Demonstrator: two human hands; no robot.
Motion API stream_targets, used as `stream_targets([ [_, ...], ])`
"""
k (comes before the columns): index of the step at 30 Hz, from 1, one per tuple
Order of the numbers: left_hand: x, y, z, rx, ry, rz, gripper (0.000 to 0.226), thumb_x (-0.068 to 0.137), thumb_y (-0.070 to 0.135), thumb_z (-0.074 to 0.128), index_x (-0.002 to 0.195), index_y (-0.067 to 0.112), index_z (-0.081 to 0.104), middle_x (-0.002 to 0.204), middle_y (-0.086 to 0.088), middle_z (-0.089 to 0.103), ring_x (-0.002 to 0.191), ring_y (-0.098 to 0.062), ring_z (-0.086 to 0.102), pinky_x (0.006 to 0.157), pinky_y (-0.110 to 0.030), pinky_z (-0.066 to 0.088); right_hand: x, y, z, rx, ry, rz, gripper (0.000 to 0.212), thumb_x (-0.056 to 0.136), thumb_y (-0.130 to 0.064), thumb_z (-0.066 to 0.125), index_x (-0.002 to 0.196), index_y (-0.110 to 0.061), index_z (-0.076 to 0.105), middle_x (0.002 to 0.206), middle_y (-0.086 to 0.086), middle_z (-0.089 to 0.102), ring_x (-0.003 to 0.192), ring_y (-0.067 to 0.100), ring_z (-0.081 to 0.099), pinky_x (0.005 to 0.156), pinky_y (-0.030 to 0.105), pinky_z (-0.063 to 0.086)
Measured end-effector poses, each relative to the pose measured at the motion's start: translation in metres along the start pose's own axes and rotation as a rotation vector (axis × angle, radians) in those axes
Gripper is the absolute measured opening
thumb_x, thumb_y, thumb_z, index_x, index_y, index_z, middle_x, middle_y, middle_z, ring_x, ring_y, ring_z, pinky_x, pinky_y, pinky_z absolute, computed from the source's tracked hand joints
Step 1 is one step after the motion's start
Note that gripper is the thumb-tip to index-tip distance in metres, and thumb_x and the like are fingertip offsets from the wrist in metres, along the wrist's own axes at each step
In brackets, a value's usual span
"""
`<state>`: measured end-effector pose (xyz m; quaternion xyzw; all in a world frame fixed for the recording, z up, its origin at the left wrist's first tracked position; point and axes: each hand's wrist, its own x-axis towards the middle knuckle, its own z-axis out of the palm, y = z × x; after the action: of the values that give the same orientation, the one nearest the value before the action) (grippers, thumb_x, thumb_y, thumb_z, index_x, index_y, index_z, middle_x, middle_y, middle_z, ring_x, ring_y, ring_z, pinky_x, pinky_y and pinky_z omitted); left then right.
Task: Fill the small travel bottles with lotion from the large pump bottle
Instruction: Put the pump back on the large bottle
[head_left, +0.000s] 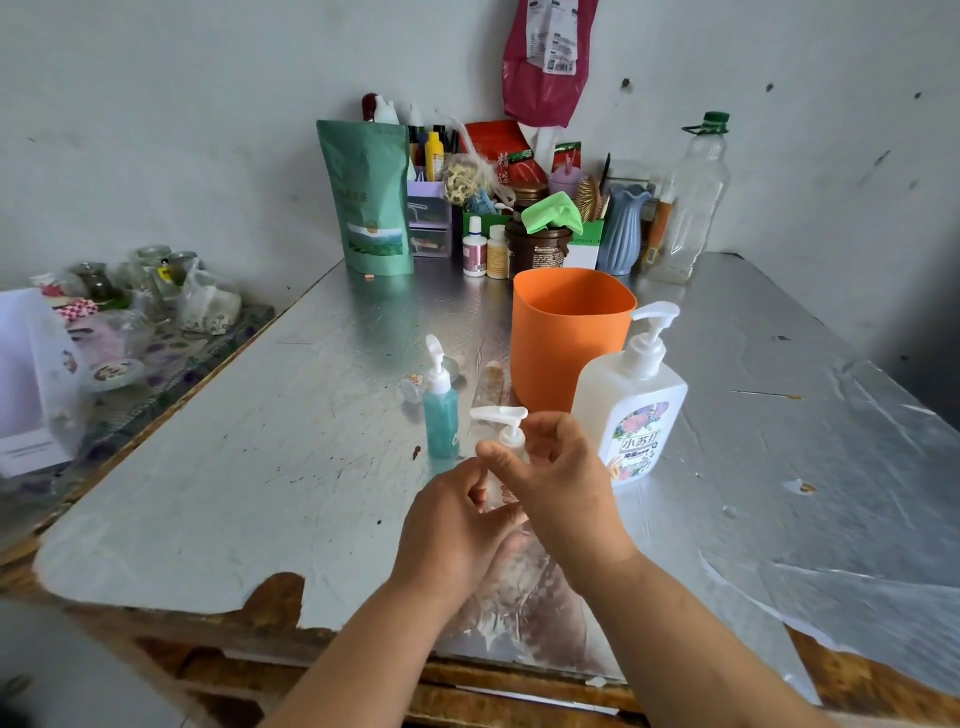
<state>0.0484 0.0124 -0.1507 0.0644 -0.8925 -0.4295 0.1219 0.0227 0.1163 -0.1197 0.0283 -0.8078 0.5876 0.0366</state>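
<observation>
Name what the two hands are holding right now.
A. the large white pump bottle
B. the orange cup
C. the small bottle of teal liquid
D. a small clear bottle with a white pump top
D: the left hand and the right hand both grip the small clear pump bottle, while the large pump bottle stands untouched beside them.

Both bare forearms reach in from the bottom edge and meet near the middle. The left hand (457, 525) curls round the body of a small clear bottle (511, 439) (mostly hidden by the fingers). The right hand (561, 483), just above it, seems to pinch the bottle's neck, its thumb stretched leftward.
</observation>
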Motion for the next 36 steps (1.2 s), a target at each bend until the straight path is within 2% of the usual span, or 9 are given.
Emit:
stream_targets([
  [7, 0.001, -0.004, 0.003, -0.003, 0.008, -0.001, 0.029, 0.082, 0.051, 0.066, 0.090, 0.025, 0.057, 0.074, 0.008, 0.061, 0.073, -0.010, 0.062, 0.082, -0.027, 0.055, 0.001, -0.005, -0.004, -0.059, -0.003, -0.009, 0.027, 0.076, -0.042, 0.077, 0.085, -0.033, 0.053, 0.103, -0.005, 0.060, 0.092, 0.006, 0.056, 0.072, 0.014, 0.038],
  [11, 0.002, -0.005, 0.003, 0.022, 0.012, 0.010, 0.032, 0.082, 0.055, 0.063, 0.088, 0.025, 0.056, 0.074, 0.008, 0.061, 0.072, -0.009, 0.061, 0.082, -0.026, 0.054, 0.001, -0.005, -0.003, -0.097, -0.037, -0.039, 0.029, 0.079, -0.043, 0.073, 0.099, -0.028, 0.058, 0.103, -0.010, 0.057, 0.094, 0.005, 0.055, 0.077, 0.016, 0.040],
  [15, 0.003, -0.007, 0.005, 0.042, 0.030, 0.018, 0.035, 0.082, 0.052, 0.067, 0.073, 0.026, 0.046, 0.066, 0.009, 0.056, 0.064, -0.008, 0.055, 0.082, -0.023, 0.052, 0.002, -0.008, -0.004, -0.094, 0.000, -0.043, 0.021, 0.079, -0.038, 0.074, 0.089, -0.028, 0.059, 0.102, -0.010, 0.059, 0.096, 0.003, 0.056, 0.081, 0.016, 0.041],
  [20, 0.003, -0.007, 0.006, 0.016, 0.020, 0.008, 0.029, 0.084, 0.053, 0.063, 0.081, 0.027, 0.052, 0.075, 0.012, 0.062, 0.076, -0.007, 0.063, 0.089, -0.020, 0.051, -0.001, -0.012, -0.001, -0.127, 0.068, -0.068, 0.032, 0.078, -0.038, 0.076, 0.072, -0.035, 0.045, 0.097, -0.008, 0.057, 0.091, 0.005, 0.054, 0.068, 0.004, 0.034],
  [25, 0.000, -0.004, 0.005, -0.067, -0.009, -0.031, 0.038, 0.082, 0.063, 0.055, 0.089, 0.026, 0.058, 0.085, 0.012, 0.067, 0.086, -0.008, 0.065, 0.091, -0.023, 0.051, -0.003, -0.012, 0.006, -0.131, 0.127, -0.066, 0.033, 0.079, -0.039, 0.075, 0.072, -0.033, 0.043, 0.096, -0.008, 0.053, 0.089, 0.008, 0.053, 0.074, 0.015, 0.038],
  [28, -0.002, -0.002, 0.003, -0.109, -0.021, -0.048, 0.049, 0.075, 0.072, 0.048, 0.093, 0.028, 0.060, 0.088, 0.013, 0.068, 0.089, -0.006, 0.065, 0.094, -0.027, 0.052, -0.003, -0.012, 0.009, -0.137, 0.112, -0.038, 0.030, 0.079, -0.042, 0.074, 0.075, -0.033, 0.045, 0.099, -0.008, 0.055, 0.095, 0.010, 0.054, 0.082, 0.022, 0.044],
  [30, -0.002, -0.001, 0.002, -0.063, -0.018, -0.042, 0.037, 0.083, 0.063, 0.055, 0.095, 0.028, 0.059, 0.087, 0.012, 0.067, 0.086, -0.006, 0.064, 0.091, -0.027, 0.053, -0.001, -0.007, 0.008, -0.128, 0.067, -0.018, 0.029, 0.076, -0.048, 0.074, 0.083, -0.034, 0.050, 0.105, -0.008, 0.057, 0.105, 0.011, 0.054, 0.092, 0.029, 0.047],
  [34, -0.003, 0.004, -0.002, 0.005, 0.001, -0.025, 0.024, 0.085, 0.053, 0.063, 0.086, 0.030, 0.055, 0.073, 0.012, 0.059, 0.071, -0.004, 0.058, 0.066, -0.020, 0.047, -0.007, -0.002, -0.003, -0.017, -0.047, 0.013, 0.080, 0.062, -0.079, 0.064, 0.122, -0.026, 0.057, 0.125, -0.006, 0.060, 0.119, 0.010, 0.054, 0.106, 0.037, 0.044],
  [36, -0.002, 0.003, -0.001, 0.018, 0.021, -0.033, 0.023, 0.083, 0.051, 0.067, 0.089, 0.031, 0.058, 0.075, 0.013, 0.062, 0.073, -0.004, 0.060, 0.067, -0.020, 0.048, -0.012, -0.001, -0.013, 0.132, -0.071, 0.029, 0.074, 0.070, -0.081, 0.053, 0.119, -0.027, 0.062, 0.116, -0.010, 0.068, 0.113, 0.008, 0.060, 0.102, 0.038, 0.047],
])
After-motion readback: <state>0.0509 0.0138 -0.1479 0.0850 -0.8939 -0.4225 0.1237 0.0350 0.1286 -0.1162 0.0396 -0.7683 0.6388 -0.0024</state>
